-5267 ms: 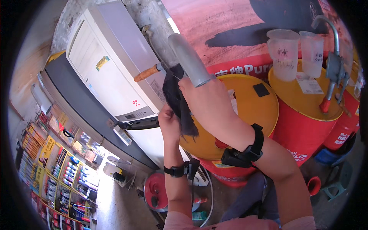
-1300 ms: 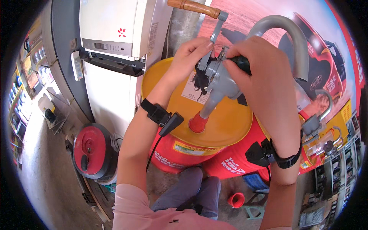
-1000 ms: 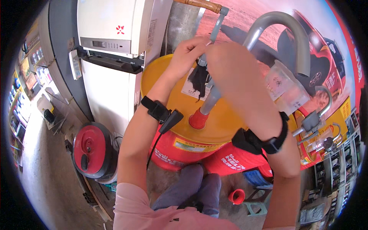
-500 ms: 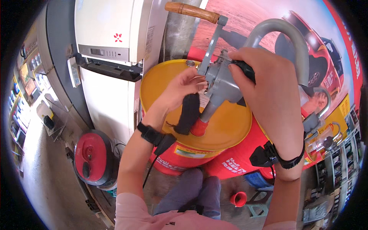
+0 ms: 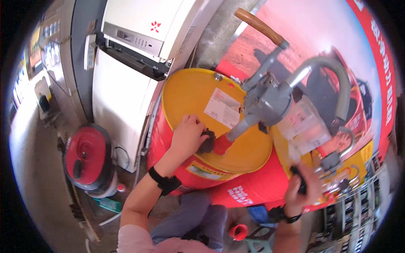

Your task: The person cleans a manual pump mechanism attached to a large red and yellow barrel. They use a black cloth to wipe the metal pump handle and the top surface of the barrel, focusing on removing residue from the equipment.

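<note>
A grey hand-crank drum pump (image 5: 270,101) stands tilted on the yellow lid of a red drum (image 5: 179,92), its pipe entering through a red collar (image 5: 222,144). Its crank ends in a wooden handle (image 5: 260,26), and a curved spout (image 5: 344,84) arches to the right. On the lid, left of the collar, my left hand (image 5: 188,135) is closed on a bunched black cloth (image 5: 206,142). Lower right, away from the pump, my right hand (image 5: 307,185) is wrapped round the black handle of a screwdriver (image 5: 298,179); motion blurs it, and the shaft is not visible.
A white cabinet appliance (image 5: 122,92) stands left of the drum, with a red-and-black machine (image 5: 87,156) on the floor beside it. Another red drum (image 5: 249,185), a second pump (image 5: 333,160) and clear plastic packaging (image 5: 303,126) are at right. A red funnel (image 5: 238,232) lies near my legs.
My right hand has drawn back from the pump toward the lower right with the screwdriver. My left hand has left the pump body and closed on the black cloth. The view has shifted, showing the lid's label.
</note>
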A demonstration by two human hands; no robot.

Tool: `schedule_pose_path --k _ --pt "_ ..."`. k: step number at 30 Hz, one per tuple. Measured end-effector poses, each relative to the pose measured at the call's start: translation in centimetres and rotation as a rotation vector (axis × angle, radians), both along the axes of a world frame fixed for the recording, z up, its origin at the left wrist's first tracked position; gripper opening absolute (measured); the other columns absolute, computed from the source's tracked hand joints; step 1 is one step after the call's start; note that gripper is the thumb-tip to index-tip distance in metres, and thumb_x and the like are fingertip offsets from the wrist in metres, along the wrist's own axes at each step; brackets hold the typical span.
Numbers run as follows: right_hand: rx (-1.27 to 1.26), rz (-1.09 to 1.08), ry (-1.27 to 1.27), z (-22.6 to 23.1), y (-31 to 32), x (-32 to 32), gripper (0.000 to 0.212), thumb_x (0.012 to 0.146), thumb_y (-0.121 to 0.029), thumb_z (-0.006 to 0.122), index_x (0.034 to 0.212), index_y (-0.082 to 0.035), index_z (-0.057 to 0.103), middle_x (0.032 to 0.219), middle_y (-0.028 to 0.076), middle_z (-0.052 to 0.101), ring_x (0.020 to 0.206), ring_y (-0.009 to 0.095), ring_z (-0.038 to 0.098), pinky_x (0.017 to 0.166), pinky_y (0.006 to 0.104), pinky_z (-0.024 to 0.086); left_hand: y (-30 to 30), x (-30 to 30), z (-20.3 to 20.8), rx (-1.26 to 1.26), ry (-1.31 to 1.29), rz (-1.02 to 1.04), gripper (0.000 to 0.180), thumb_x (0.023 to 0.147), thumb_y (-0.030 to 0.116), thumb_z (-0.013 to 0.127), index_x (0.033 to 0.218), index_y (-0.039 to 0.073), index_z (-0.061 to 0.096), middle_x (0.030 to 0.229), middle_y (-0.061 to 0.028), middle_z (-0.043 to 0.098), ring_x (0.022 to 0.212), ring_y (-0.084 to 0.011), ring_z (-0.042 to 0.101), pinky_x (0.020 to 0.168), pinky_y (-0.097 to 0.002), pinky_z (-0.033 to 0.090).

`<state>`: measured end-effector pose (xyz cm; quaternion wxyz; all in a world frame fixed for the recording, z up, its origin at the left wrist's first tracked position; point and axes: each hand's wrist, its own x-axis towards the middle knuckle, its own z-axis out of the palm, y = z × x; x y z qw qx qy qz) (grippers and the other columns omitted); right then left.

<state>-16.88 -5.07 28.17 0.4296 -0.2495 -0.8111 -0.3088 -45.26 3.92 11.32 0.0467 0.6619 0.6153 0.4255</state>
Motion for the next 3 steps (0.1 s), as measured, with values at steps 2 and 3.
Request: schedule_pose_path --k 2,3 --pt "-0.039 0.011 0.045 -5.6 2.0 3.1 0.015 0.087 -0.017 0.066 0.089 -0.004 0.073 0.081 0.010 0.073 0.075 0.026 0.070 0.072 0.0383 0.055 -0.1 0.2 0.2 -0.082 -0.094 -0.009 0.025 0.079 0.028 0.077 0.092 0.008 0.071 0.106 -0.0129 0.059 0.111 -0.0331 0.055 0.094 -0.0421 0.048" --pt "-0.264 0.025 0.087 -8.4 3.2 4.7 0.021 0.087 -0.023 0.067 0.089 -0.003 0.073 0.078 0.010 0.073 0.071 0.028 0.070 0.072 0.0372 0.055 0.0 0.0 0.3 -0.128 -0.094 -0.052 0.022 0.081 0.026 0.075 0.095 0.009 0.071 0.111 -0.0134 0.059 0.116 -0.0325 0.053 0.094 -0.0395 0.048"
